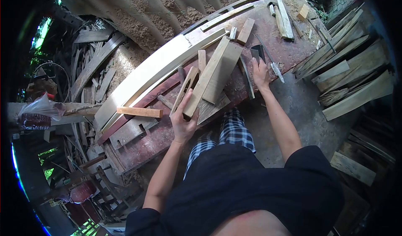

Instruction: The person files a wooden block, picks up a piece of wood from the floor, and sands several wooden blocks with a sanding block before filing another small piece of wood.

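Observation:
My left hand (184,123) is closed around the near end of a pale squared wood piece (209,74), fingers on its left side and thumb at its end. A flat grey-brown board (224,72) lies against the piece's right side. Just left of it is a slotted wooden block (189,81), close to my fingertips. At the bench's near edge my right hand (260,73) is closed on a dark, curved object (256,51) whose kind I cannot make out. A thin rod with a whitish, ragged end (276,70) lies right of that hand.
The worn reddish workbench (155,141) bears a long pale curved beam (146,72), an orange-brown stick (140,112) and a small wood block (246,30). Stacked planks (351,76) stand at the right. Scrap wood (94,60) and corrugated sheets (146,9) lie beyond.

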### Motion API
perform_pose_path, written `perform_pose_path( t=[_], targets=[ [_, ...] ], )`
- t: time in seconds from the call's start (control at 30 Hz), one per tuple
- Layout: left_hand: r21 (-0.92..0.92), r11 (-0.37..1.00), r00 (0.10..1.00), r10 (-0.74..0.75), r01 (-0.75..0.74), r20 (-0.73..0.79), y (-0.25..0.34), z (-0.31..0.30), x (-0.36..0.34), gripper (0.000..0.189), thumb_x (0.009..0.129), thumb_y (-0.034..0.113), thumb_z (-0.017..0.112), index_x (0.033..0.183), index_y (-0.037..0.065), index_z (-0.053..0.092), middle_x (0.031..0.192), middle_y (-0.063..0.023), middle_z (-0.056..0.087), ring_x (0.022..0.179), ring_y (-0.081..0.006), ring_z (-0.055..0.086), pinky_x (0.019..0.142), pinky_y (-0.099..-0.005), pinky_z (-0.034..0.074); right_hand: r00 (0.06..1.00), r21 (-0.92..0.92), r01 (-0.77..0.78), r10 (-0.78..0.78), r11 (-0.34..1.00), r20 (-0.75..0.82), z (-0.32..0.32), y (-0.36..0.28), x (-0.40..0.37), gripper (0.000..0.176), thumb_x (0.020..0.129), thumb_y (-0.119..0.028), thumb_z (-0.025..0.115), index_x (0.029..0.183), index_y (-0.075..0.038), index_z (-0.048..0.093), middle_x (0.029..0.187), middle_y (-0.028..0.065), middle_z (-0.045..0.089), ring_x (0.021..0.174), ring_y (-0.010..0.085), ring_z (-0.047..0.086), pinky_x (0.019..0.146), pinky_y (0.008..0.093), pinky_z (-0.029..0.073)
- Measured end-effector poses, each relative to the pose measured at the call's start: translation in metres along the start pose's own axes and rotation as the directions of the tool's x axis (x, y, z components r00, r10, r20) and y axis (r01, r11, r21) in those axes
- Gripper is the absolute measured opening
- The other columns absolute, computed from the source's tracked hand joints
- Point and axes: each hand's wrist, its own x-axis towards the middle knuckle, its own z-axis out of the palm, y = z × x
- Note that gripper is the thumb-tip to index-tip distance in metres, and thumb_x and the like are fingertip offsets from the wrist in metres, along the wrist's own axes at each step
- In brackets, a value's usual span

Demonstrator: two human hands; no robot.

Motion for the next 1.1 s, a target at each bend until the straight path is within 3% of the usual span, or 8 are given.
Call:
perform_pose_path(
  t=[0.2,0.37,0.5,0.57,0.67,0.83,1.03,1.1],
  targets=[
    [-0.114,0.985,0.992,-0.127,0.127,0.008,-0.023,0.024,-0.028,0.058,0.079,-0.006,0.068,0.135,0.002,0.054,0.136,-0.0174,0.057,0.128,-0.0273,0.054,0.107,-0.0344,0.042,0.964,0.008,0.263,-0.263,0.965,0.049,0.005,-0.036,0.003,0.034,0.100,-0.020,0.051,0.127,-0.003,0.059,0.126,0.0173,0.062,0.117,0.0359,0.058,0.099,0.0404,0.046],
    [-0.060,0.963,0.965,-0.261,0.261,0.001,-0.047,0.031,-0.045,0.058,0.079,0.001,0.069,0.135,0.003,0.054,0.123,-0.0214,0.064,0.117,-0.0291,0.062,0.098,-0.0356,0.049,0.707,-0.034,0.634,-0.562,0.773,0.429,0.019,-0.052,-0.004,0.036,0.094,-0.009,0.054,0.129,-0.002,0.057,0.137,0.0160,0.055,0.131,0.0331,0.048,0.110,0.0405,0.039],
    [0.040,0.973,0.974,-0.227,0.227,-0.008,-0.052,0.030,-0.036,0.055,0.079,0.001,0.066,0.133,0.002,0.055,0.115,-0.0249,0.066,0.107,-0.0319,0.067,0.089,-0.0364,0.053,0.561,0.118,0.734,-0.695,0.669,0.451,0.023,-0.100,-0.077,0.043,0.084,-0.004,0.055,0.127,0.001,0.057,0.133,0.0200,0.057,0.124,0.0333,0.055,0.109,0.0430,0.042],
    [0.013,0.917,0.914,-0.397,0.398,0.087,-0.058,0.030,-0.039,0.055,0.078,0.001,0.067,0.131,0.001,0.055,0.113,-0.0254,0.066,0.105,-0.0335,0.068,0.088,-0.0373,0.053,0.423,0.231,0.789,-0.775,0.570,0.469,0.018,-0.122,-0.122,0.041,0.083,-0.004,0.055,0.124,0.001,0.059,0.129,0.0182,0.060,0.120,0.0313,0.059,0.106,0.0422,0.045],
    [0.075,0.937,0.938,-0.343,0.340,0.038,-0.054,0.031,-0.035,0.053,0.077,0.000,0.068,0.129,0.000,0.055,0.111,-0.0261,0.066,0.104,-0.0356,0.067,0.087,-0.0389,0.053,0.438,0.168,0.822,-0.793,0.544,0.424,0.028,-0.102,-0.087,0.038,0.084,-0.003,0.053,0.121,0.001,0.060,0.122,0.0168,0.063,0.116,0.0310,0.061,0.101,0.0401,0.049],
    [0.131,0.967,0.974,-0.223,0.217,0.031,-0.040,0.033,-0.022,0.056,0.077,0.000,0.068,0.131,0.001,0.053,0.116,-0.0259,0.064,0.109,-0.0389,0.063,0.092,-0.0419,0.051,0.810,-0.195,0.581,-0.536,0.790,0.239,0.053,-0.047,0.033,0.034,0.090,-0.003,0.045,0.120,0.004,0.059,0.125,0.0235,0.060,0.119,0.0393,0.056,0.105,0.0421,0.045],
    [0.156,0.954,0.964,-0.263,0.254,0.034,-0.044,0.031,-0.018,0.056,0.076,-0.001,0.067,0.130,0.002,0.053,0.116,-0.0257,0.064,0.109,-0.0401,0.062,0.092,-0.0426,0.050,0.417,0.244,0.801,-0.802,0.546,0.428,0.027,-0.107,-0.081,0.033,0.087,-0.003,0.049,0.118,0.002,0.061,0.117,0.0208,0.064,0.116,0.0333,0.061,0.103,0.0415,0.047],
    [0.125,0.959,0.964,-0.262,0.255,0.041,-0.041,0.031,-0.018,0.056,0.076,-0.002,0.066,0.130,0.002,0.052,0.116,-0.0253,0.064,0.108,-0.0403,0.062,0.091,-0.0426,0.051,0.534,0.187,0.760,-0.762,0.623,0.366,0.038,-0.089,-0.037,0.031,0.087,-0.002,0.052,0.117,0.001,0.061,0.119,0.0205,0.063,0.114,0.0350,0.061,0.102,0.0414,0.048]
  ],
)
